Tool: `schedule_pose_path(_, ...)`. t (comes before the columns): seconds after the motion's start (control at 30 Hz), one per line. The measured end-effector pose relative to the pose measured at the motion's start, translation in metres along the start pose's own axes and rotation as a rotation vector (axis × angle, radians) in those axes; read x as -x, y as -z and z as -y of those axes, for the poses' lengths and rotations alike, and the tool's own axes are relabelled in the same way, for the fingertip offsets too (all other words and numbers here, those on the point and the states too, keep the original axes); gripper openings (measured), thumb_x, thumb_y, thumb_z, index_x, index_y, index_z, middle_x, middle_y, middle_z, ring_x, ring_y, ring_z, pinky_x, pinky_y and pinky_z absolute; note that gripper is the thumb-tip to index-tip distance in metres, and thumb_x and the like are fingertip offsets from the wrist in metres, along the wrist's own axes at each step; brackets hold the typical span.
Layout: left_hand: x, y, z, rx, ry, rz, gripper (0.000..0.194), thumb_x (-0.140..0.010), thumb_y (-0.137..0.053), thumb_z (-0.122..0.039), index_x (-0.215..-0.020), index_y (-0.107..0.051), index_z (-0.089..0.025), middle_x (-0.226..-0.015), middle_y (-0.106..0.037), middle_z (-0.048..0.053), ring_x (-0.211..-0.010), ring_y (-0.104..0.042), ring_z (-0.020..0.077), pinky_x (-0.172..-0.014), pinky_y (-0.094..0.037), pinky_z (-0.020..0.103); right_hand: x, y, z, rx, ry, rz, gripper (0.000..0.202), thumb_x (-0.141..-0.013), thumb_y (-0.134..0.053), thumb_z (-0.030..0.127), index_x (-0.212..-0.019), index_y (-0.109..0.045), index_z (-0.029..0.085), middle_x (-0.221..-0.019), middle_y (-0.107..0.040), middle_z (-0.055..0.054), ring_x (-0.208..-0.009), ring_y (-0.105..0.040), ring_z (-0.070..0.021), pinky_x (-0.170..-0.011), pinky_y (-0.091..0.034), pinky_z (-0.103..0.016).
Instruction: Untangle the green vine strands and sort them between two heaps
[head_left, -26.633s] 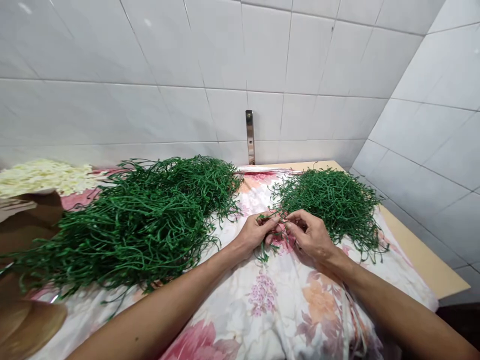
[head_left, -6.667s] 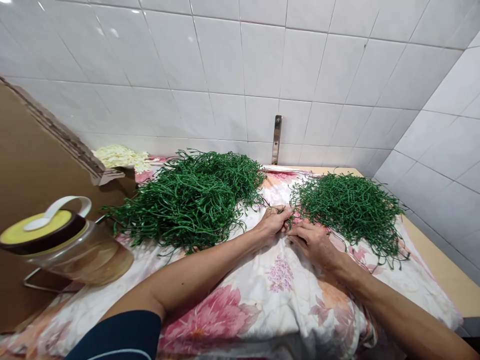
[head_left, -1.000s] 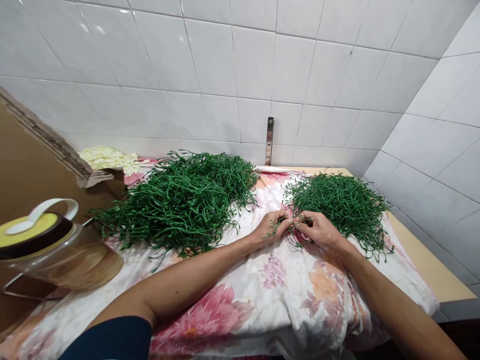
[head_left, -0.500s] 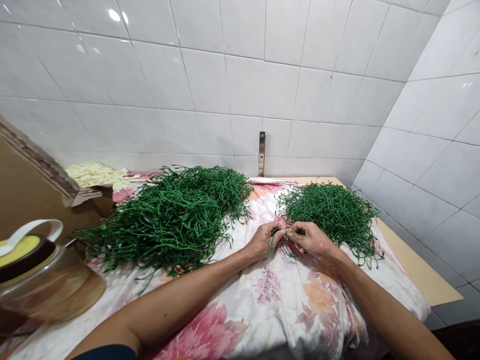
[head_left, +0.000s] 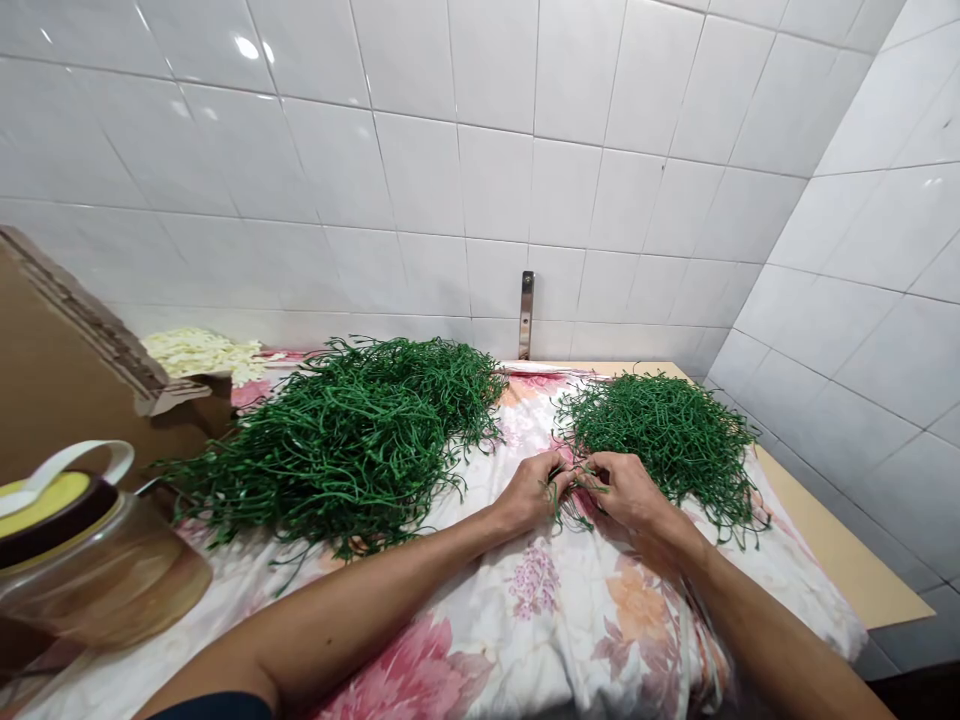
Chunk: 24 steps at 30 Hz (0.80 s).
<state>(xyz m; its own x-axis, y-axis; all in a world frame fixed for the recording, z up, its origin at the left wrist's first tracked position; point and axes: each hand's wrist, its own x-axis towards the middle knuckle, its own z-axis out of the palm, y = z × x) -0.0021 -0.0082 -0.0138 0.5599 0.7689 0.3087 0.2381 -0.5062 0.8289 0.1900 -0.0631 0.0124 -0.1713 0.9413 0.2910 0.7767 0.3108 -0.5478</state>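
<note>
My left hand [head_left: 531,492] is closed on thin green stems between the two green piles. Close beside it, fingertips nearly touching, my right hand [head_left: 624,488] pinches green stems too. Several strands [head_left: 574,512] dangle below the fingers over the flowered cloth [head_left: 536,640]. A large tangled heap of green stems [head_left: 360,440] lies to the left. The smaller green heap [head_left: 667,435] sits just behind and right of my right hand. The exact grip at the fingertips is too small to make out.
A clear jar [head_left: 112,575] with a yellow and brown lid stands at the left, by a cardboard box [head_left: 67,350]. Pale yellow pieces [head_left: 199,352] lie behind the box. A metal bracket [head_left: 526,315] is on the tiled wall [head_left: 495,180]. A tan board [head_left: 847,545] juts out at right.
The view has shifted slightly. Both hands remain close together with the green stems, their fingers slightly repositioned.
</note>
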Motion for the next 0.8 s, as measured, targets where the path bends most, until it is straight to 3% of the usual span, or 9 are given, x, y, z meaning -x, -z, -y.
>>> schedule_pose_path(0.2, 0.003, -0.002, 0.0, -0.178, 0.001, -0.021, 0.024, -0.095, -0.051, -0.035, -0.077, -0.049, -0.018, -0.075, -0.053, 0.0, -0.07, -0.045, 0.0144, -0.064, -0.031, 0.027, 0.0, -0.006, 0.005, 0.095, -0.066, -0.032, 0.019, -0.085, -0.066, 0.031, -0.071, -0.065, 0.018, -0.067, -0.067, -0.002, -0.059, -0.05, -0.0136, -0.056, -0.027, -0.026)
schedule_pose_path(0.4, 0.0, -0.002, -0.002, -0.076, 0.02, -0.087, 0.025, -0.097, -0.048, -0.036, -0.079, -0.052, -0.017, -0.078, -0.056, 0.001, -0.073, -0.049, 0.0151, -0.066, -0.034, 0.027, -0.003, -0.01, 0.014, 0.309, -0.036, -0.15, 0.02, -0.092, -0.059, 0.032, -0.077, -0.062, 0.019, -0.075, -0.067, -0.005, -0.062, -0.049, -0.0151, -0.06, -0.025, -0.029)
schedule_pose_path(0.57, 0.0, -0.002, -0.006, -0.006, 0.019, -0.105, 0.024, -0.097, -0.048, -0.036, -0.084, -0.056, -0.017, -0.081, -0.06, 0.002, -0.076, -0.052, 0.0156, -0.068, -0.037, 0.026, -0.004, -0.01, 0.019, 0.308, -0.064, -0.172, 0.019, -0.093, -0.058, 0.028, -0.076, -0.062, 0.019, -0.075, -0.067, -0.004, -0.063, -0.05, -0.0154, -0.062, -0.026, -0.029)
schedule_pose_path(0.8, 0.001, 0.0, -0.006, -0.233, -0.082, -0.16, 0.015, -0.095, -0.044, -0.025, -0.084, -0.051, -0.019, -0.081, -0.056, 0.002, -0.074, -0.05, 0.0162, -0.069, -0.038, 0.028, -0.011, -0.012, 0.023, 0.306, -0.09, -0.207, 0.018, -0.091, -0.059, 0.027, -0.074, -0.063, 0.02, -0.076, -0.069, -0.005, -0.065, -0.052, -0.016, -0.062, -0.027, -0.029)
